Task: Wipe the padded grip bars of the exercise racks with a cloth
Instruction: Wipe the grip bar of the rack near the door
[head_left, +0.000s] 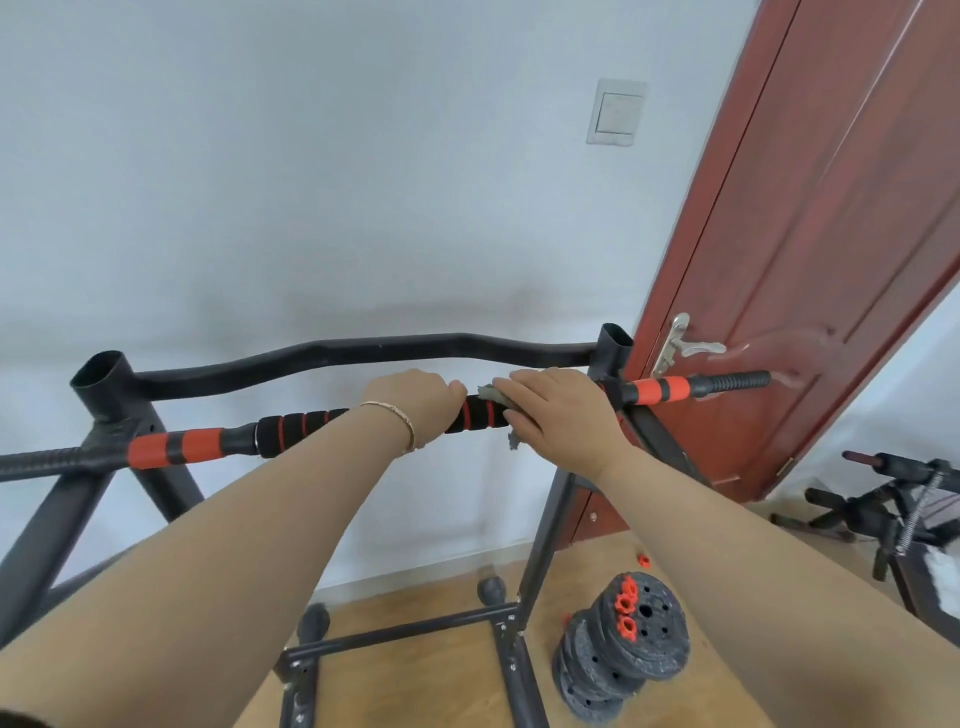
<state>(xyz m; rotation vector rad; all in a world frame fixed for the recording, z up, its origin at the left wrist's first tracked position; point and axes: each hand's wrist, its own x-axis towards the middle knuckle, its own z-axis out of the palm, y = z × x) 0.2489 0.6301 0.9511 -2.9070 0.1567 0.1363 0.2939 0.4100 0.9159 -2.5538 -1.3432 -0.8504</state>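
Partly hidden: the padded bar (306, 423) passes beneath both hands, so its middle stretch cannot be seen. Its left end leaves the view; its ribbed black right end stops in front of the door (805, 234). Most of the cloth (491, 395) is covered, showing only a grey crumple at the fingertips and a frayed scrap below the palm. The right thumb is out of sight. A second machine (893, 499) with a coil spring is cut off at the right edge and hard to make out.

Materials: rack (363, 351) of matte black tube, open-topped uprights, wavy rear crossbar. Bar sleeved in black foam with red rings, then orange and black bands towards each upright. Door red-brown wood with a silver lever (685, 345). Rough grey plates (634, 644) stacked on the wood floor (431, 670), orange collars on top. Thin gold bangle (400, 421) on the left wrist.

Position: left grip (415, 400) clamped round the foam, knuckles up, just beside the cloth. Right grip (556, 410) lies on the cloth, fingers nearly straight, pressing it to the bar near the right upright. Whether it closes underneath cannot be told.
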